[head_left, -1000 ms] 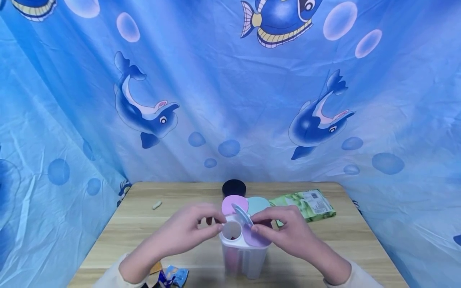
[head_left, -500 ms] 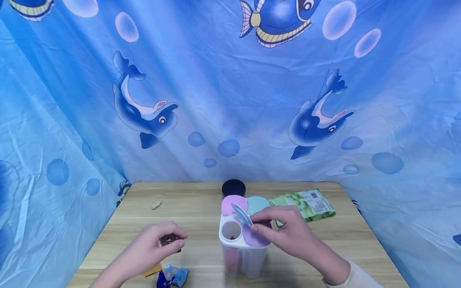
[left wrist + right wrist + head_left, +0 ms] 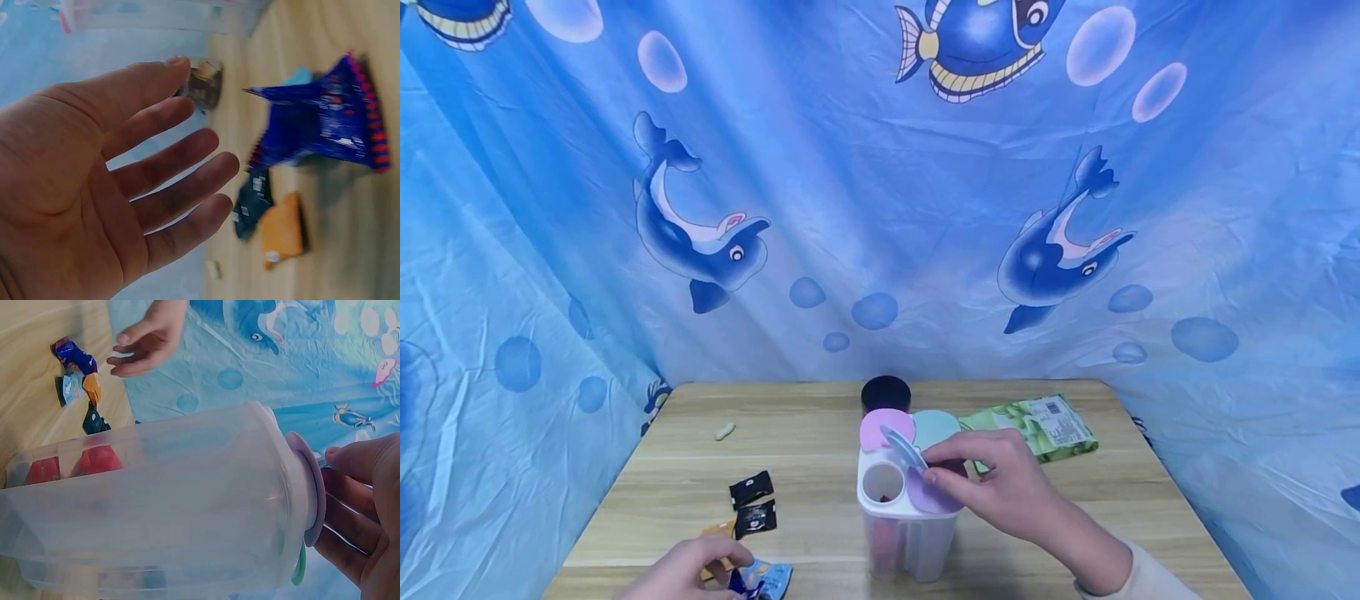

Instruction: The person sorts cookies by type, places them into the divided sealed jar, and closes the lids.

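My right hand [image 3: 1000, 479] pinches the raised light blue flip lid [image 3: 902, 446] of a clear plastic storage container [image 3: 917, 546]. The round opening under that lid is uncovered. Red wrapped pieces [image 3: 99, 460] show low inside the container in the right wrist view. At the front left, my left hand [image 3: 688, 573] is over several small snack packets, its fingers spread loosely with nothing between them. Nearest it is a dark blue packet [image 3: 312, 119]; a light blue packet [image 3: 778, 575] and an orange one [image 3: 281, 228] lie close by. Two black packets [image 3: 756, 518] lie just behind these.
Pink [image 3: 886, 427], mint green [image 3: 936, 427] and purple [image 3: 931, 493] lids cover the container's other openings. Behind it stands a black-topped jar [image 3: 886, 393]. A green bag [image 3: 1037, 429] lies at the back right, a small pale piece [image 3: 725, 431] at the back left.
My left hand has moved from the container's opening down to the front left packets. Two black packets now show on the table where it passed. My right hand still holds the lid up.
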Available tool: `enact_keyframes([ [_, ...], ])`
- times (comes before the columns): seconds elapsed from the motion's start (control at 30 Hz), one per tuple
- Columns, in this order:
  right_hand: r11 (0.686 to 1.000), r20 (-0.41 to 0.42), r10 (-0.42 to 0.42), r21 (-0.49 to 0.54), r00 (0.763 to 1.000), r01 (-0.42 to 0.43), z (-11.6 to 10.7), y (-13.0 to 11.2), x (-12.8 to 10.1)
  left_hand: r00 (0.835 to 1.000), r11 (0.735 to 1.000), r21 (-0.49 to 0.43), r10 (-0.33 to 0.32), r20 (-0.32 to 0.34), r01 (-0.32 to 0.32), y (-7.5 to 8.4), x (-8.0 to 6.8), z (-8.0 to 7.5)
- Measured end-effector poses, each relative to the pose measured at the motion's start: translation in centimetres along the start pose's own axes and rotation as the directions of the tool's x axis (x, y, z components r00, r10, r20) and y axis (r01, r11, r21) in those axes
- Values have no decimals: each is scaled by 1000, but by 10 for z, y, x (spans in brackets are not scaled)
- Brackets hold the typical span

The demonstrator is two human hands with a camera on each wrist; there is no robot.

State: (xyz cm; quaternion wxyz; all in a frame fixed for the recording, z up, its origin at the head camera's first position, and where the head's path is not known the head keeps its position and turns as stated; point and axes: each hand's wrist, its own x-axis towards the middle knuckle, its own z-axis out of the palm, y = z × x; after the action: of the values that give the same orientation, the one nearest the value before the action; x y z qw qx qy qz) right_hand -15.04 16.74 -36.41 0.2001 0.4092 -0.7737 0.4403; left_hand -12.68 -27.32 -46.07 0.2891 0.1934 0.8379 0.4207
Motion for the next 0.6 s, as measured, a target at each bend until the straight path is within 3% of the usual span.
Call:
enact_keyframes([
  [0.13, 1000, -5, 8, 1, 1000, -8, 0, 0, -1, 998, 998, 10, -57, -8, 57, -13, 4, 4],
  [0.6, 1000, -6, 4, 15, 1000, -4, -1, 0, -1, 986, 992, 79, -88, -139, 99, -46, 15, 21],
])
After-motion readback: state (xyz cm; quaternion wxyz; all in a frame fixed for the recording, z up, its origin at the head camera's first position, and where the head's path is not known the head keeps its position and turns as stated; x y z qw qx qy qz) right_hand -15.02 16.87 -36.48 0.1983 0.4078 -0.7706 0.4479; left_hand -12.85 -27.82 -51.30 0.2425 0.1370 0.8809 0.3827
